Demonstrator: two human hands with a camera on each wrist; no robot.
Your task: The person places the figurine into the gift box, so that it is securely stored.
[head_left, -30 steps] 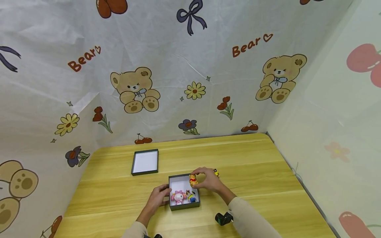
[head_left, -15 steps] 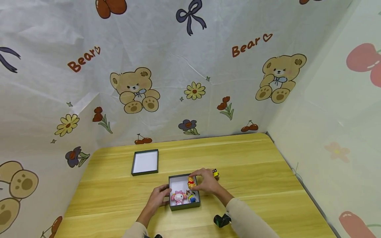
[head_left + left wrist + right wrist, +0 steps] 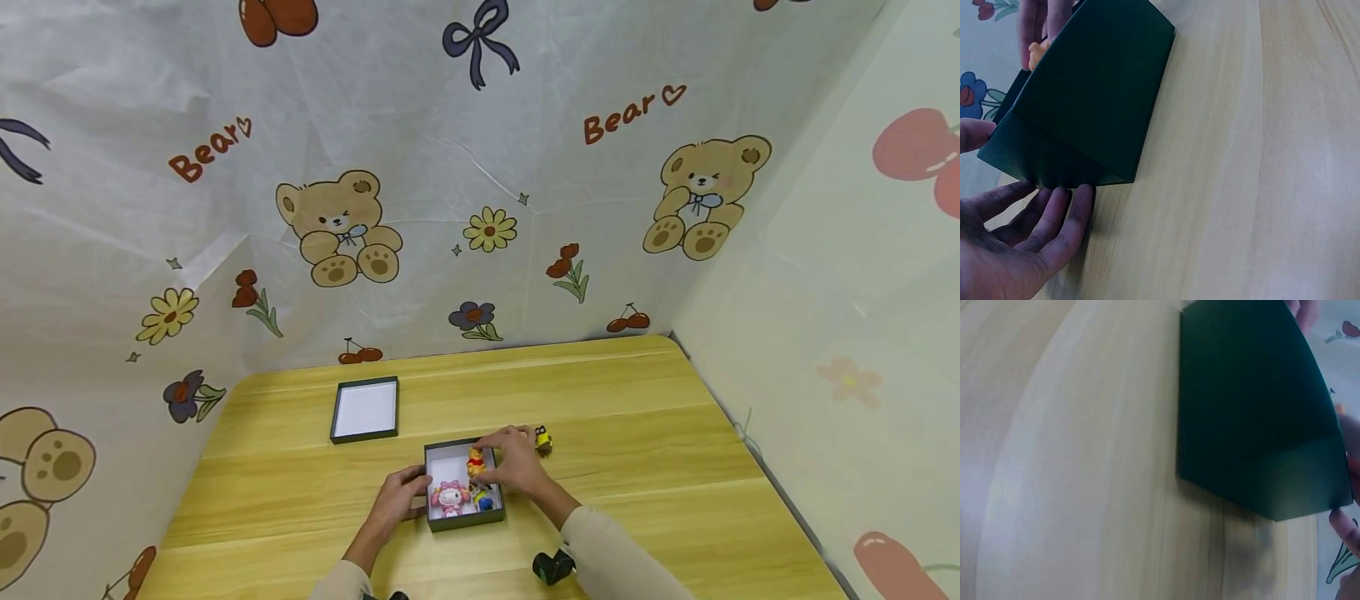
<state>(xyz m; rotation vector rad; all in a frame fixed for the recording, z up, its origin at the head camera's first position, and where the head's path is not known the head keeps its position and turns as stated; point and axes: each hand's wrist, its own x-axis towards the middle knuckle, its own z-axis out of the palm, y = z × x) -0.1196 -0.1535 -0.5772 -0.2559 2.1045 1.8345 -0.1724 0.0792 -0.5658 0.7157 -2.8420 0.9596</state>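
A small dark green box (image 3: 462, 520) with a white inside sits on the wooden table (image 3: 637, 417). In it lie a pink doll (image 3: 449, 497) and a small yellow and blue figure (image 3: 483, 500). My right hand (image 3: 512, 461) pinches a little yellow and red bear (image 3: 476, 461) and holds it inside the box near its far right corner. My left hand (image 3: 401, 492) rests with straight fingers against the box's left wall (image 3: 1085, 106); the fingertips (image 3: 1063, 209) lie on the table at its base. The right wrist view gives only the box's outer wall (image 3: 1254, 419).
The box's lid (image 3: 365, 410) lies open side up on the table behind and to the left. A tiny yellow and black figure (image 3: 543, 439) stands just right of the box. Printed cloth walls close in the back, left and right sides.
My right hand has carried the bear leftward and down, from above the box's right rim to inside the box. The left hand and the box have stayed put.
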